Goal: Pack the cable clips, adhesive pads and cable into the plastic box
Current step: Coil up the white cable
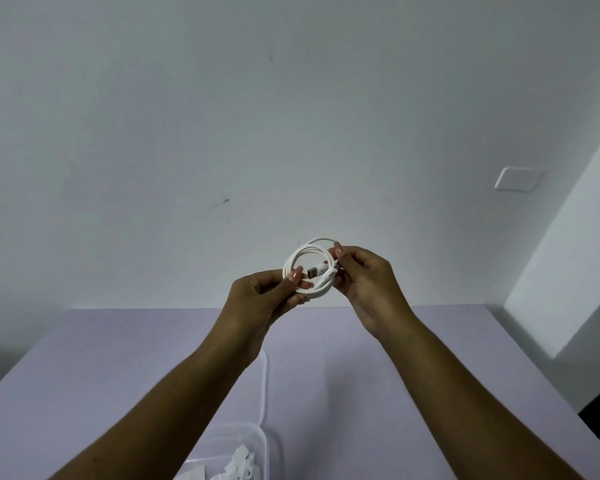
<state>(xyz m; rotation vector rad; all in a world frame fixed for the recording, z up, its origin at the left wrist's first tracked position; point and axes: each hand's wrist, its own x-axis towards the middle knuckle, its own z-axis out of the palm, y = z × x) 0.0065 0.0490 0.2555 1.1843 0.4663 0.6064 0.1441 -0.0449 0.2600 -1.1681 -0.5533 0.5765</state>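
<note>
I have the cable (315, 293) up in the air, wound into a small coil well above the table (395, 375) and the box (263, 441), which already holds white clips (239, 459). My left hand (260, 299) pinches the coil's lower left and my right hand (364, 282) pinches its upper right, so the two hands sit close together on it. I judge it light, soft and springy, so I would grip across all the turns beside the plug (313, 271), never a single strand, or the loops may spring open.
</note>
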